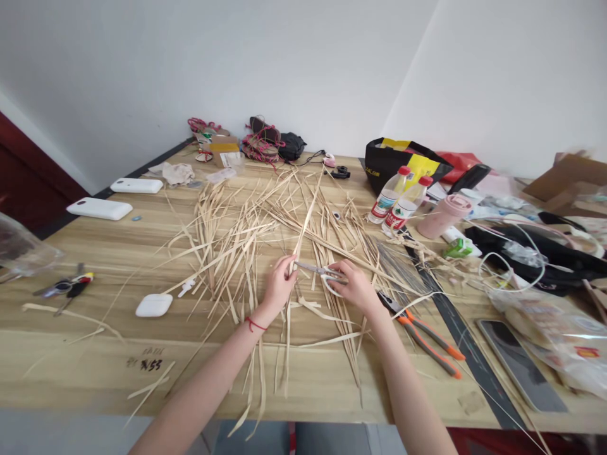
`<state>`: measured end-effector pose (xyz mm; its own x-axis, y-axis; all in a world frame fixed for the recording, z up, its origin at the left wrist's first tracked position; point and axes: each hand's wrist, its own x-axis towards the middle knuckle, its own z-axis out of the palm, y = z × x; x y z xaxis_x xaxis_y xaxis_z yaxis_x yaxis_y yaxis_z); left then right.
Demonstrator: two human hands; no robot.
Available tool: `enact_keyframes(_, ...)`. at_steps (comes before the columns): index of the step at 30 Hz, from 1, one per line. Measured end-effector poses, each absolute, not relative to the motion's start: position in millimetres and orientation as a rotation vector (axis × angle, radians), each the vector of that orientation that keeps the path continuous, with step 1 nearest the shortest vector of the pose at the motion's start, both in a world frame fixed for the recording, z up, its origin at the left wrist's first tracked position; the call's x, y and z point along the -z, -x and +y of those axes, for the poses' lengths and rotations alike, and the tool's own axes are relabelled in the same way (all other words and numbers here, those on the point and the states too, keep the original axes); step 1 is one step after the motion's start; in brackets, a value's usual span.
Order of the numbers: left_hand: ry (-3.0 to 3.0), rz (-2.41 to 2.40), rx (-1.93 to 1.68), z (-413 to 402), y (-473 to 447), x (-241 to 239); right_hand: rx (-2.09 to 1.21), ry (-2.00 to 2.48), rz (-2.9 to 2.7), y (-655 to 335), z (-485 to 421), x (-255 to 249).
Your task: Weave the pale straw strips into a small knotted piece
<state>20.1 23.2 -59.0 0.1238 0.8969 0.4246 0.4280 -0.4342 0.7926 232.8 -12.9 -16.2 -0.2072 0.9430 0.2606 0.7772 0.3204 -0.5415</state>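
Straw-coloured strips lie scattered over the middle of the wooden surface (pixel 118 253), some hanging off the near edge. Both hands work at the ctr of the pile, close together but not touching.

The left hand (pixel 279 284), w/ a red thread (pixel 255 325) round the wrist, is closed in a pinch on one long strip (pixel 306 221) that runs up & away toward the far side. The right hand (pixel 355 287) is curled through the white handles of the scissors (pixel 318 270). The blades point left, tips right at the held strip just beside the left fingertips. Can't tell how far apart the blades are.

Just right of the right hand: orange-handled pliers (pixel 427 335), and beyond them a long black ruler (pixel 455 322) lying diagonally. A phone (pixel 519 363) lies face up nr the right front edge. To the left of the pile sits a white earbud case (pixel 153 305), and further back two white power banks (pixel 99 208). Behind on the right: two red-capped bottles (pixel 387 199) lying tilted, a pink cup (pixel 443 218) on its side & a black bag (pixel 384 164).
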Motion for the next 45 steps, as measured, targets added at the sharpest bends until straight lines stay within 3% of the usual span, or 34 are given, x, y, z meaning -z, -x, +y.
enact_keyframes(27,-1.879,1.283,-1.284,26,-19,64,-0.360,1.486,-2.022,-237,-9,24)
enact_keyframes(45,-1.467,1.069,-1.305,27,-21,61,0.143,1.853,-1.623,-256,2,57)
